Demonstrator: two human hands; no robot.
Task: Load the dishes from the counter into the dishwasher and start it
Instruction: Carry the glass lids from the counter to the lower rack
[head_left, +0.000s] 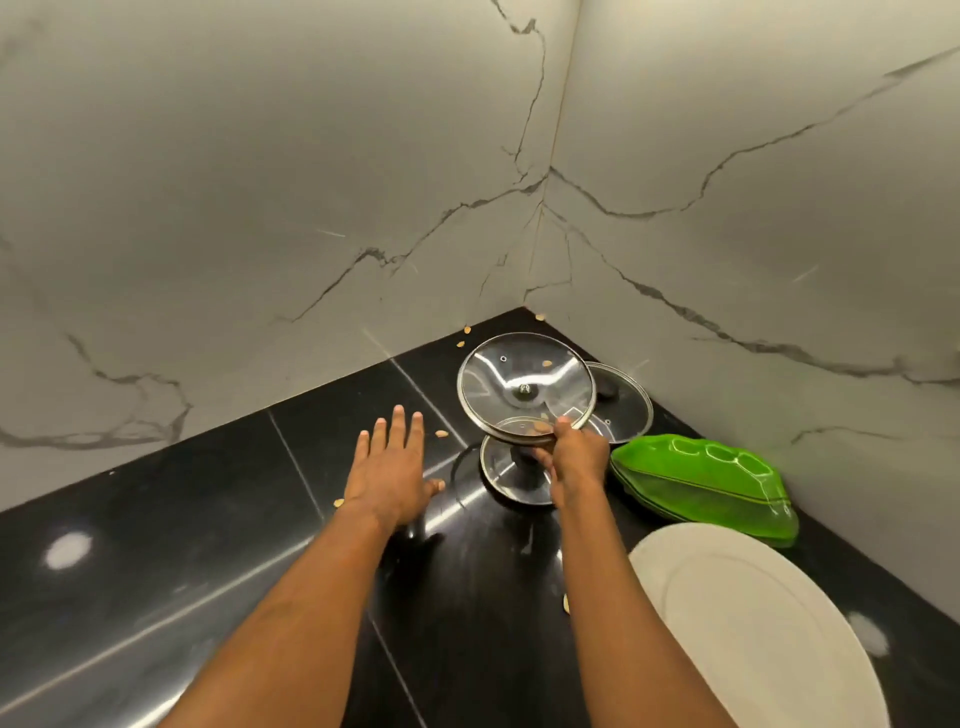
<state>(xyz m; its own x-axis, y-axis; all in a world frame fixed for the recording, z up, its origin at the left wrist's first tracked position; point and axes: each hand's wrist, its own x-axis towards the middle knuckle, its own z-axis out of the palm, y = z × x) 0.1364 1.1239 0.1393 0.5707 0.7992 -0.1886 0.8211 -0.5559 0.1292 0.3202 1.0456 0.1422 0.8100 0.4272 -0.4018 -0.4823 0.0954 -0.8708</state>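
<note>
Over a glossy black counter (208, 545) set into a corner of marble-veined walls (260, 208), the person's left hand (392, 467) was spread wide, palm down and fingers pointing toward the back wall, holding nothing. Pale seed-like bits (441, 433) lay scattered around it and toward the corner. Just to the right, a glass lid (519, 374) was tilted up off the counter, its underside and centre screw facing the camera and its knob pointing away. The right hand (576, 457) pinched its near rim between thumb and curled fingers. Beneath it a second lid (501, 480) lay on the counter with its dark knob up, and a third lid (623, 410) lay behind, near the right wall. Farther right sat a green leaf-shaped dish (701, 483), its long axis running from upper left to lower right, then a white plate (753, 623) at the near edge.
</note>
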